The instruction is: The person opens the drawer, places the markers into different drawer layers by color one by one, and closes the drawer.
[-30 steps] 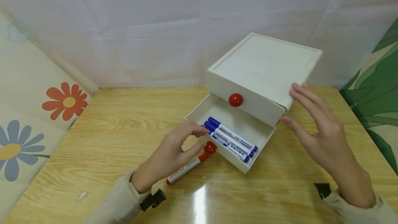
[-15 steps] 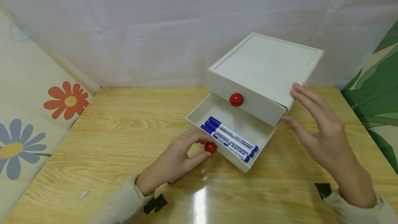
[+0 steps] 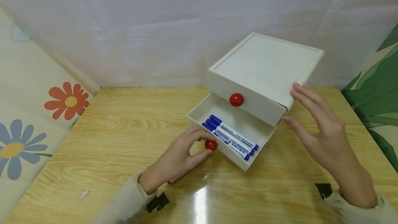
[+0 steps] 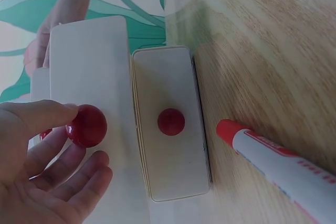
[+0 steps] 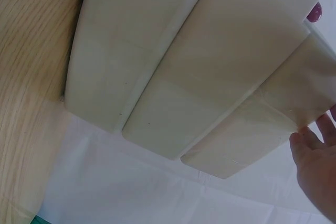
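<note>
A white drawer unit [image 3: 267, 68] with red round knobs stands angled on the table. Its pulled-out drawer [image 3: 239, 111] holds three blue-capped markers [image 3: 230, 137] lying side by side. My left hand [image 3: 180, 156] pinches this drawer's red knob [image 3: 211, 145] between thumb and fingers; in the left wrist view the thumb lies on the knob [image 4: 88, 126]. Below that drawer, a lower drawer front [image 4: 170, 166] is closed. My right hand [image 3: 326, 134] rests against the unit's right side, fingers at the top edge and thumb near the front corner.
A red-capped whiteboard marker [image 4: 283, 166] lies on the wooden table [image 3: 124, 120] under my left hand, mostly hidden in the head view. A small white scrap [image 3: 83, 194] lies at the left. Behind the table hangs a pale cloth [image 3: 140, 44].
My left hand has moved right and closed its fingers on the drawer's knob, now covering most of the red marker. The drawer has slid in very slightly. My right hand stays in place.
</note>
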{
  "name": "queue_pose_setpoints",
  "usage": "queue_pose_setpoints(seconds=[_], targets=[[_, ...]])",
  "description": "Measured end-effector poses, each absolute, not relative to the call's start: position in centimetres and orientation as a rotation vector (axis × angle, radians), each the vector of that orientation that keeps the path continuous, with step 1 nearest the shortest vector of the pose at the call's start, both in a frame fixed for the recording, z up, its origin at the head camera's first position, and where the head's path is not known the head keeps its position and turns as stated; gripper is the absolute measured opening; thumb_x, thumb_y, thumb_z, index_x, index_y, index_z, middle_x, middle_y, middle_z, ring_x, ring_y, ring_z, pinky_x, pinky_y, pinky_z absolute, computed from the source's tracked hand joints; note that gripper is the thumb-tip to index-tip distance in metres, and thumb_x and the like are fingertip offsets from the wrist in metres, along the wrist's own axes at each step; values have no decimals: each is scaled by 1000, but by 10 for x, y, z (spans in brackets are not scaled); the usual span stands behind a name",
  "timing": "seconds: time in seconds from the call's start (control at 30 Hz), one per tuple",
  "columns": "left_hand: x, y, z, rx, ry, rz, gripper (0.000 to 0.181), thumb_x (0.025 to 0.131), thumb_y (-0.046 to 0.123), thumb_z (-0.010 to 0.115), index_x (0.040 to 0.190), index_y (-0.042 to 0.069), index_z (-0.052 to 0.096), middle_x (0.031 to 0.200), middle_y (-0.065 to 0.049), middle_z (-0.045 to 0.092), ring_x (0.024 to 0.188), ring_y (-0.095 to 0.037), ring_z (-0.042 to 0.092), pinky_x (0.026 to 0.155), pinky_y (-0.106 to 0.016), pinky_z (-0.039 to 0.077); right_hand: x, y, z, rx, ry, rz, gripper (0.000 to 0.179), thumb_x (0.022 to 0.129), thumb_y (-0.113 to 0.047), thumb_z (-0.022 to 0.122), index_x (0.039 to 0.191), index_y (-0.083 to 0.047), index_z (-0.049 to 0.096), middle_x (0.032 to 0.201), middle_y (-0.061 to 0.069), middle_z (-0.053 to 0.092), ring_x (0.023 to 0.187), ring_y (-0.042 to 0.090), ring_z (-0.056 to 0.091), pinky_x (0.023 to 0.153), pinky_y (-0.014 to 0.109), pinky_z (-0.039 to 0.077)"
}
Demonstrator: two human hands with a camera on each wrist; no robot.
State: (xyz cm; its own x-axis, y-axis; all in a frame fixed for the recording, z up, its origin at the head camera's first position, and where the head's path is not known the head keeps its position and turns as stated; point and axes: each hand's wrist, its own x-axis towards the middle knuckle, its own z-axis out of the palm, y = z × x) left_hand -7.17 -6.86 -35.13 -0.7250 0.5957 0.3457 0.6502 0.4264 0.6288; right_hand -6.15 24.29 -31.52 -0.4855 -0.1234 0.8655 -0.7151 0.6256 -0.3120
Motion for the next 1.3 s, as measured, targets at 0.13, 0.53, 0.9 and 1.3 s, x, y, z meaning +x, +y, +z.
queue_pose_setpoints(seconds=[0.13, 0.53, 0.9, 1.3], targets=[[-74, -66, -354, -1139, -2589, -1202, 37, 86, 7, 75, 121, 12, 64, 126, -1, 61, 118, -13, 60, 99, -29, 54, -62, 243, -315, 664, -1970, 852, 67, 95, -48, 58, 122, 13, 61, 134, 26, 59, 141, 20, 46, 117, 25, 36], [-78, -55, -368, -1059, -2502, -1430, 35, 87, -2, 70, 120, 6, 60, 124, -5, 61, 116, -16, 61, 99, -24, 53, -62, 242, -315, 673, -1960, 858, 67, 95, -47, 58, 121, 14, 60, 133, 26, 59, 140, 21, 47, 117, 25, 36], [-86, -39, -368, -1013, -2478, -1506, 31, 90, -3, 66, 119, 5, 59, 122, -7, 61, 115, -18, 61, 99, -28, 54, -63, 244, -316, 666, -1974, 847, 67, 95, -48, 58, 122, 14, 60, 133, 27, 59, 141, 21, 46, 118, 26, 35], [-101, -21, -362, -1015, -2494, -1453, 32, 91, -1, 66, 122, 3, 58, 122, -9, 60, 112, -20, 62, 98, -32, 54, -62, 242, -314, 673, -1955, 859, 67, 95, -47, 58, 121, 14, 60, 132, 27, 59, 140, 20, 47, 118, 27, 36]])
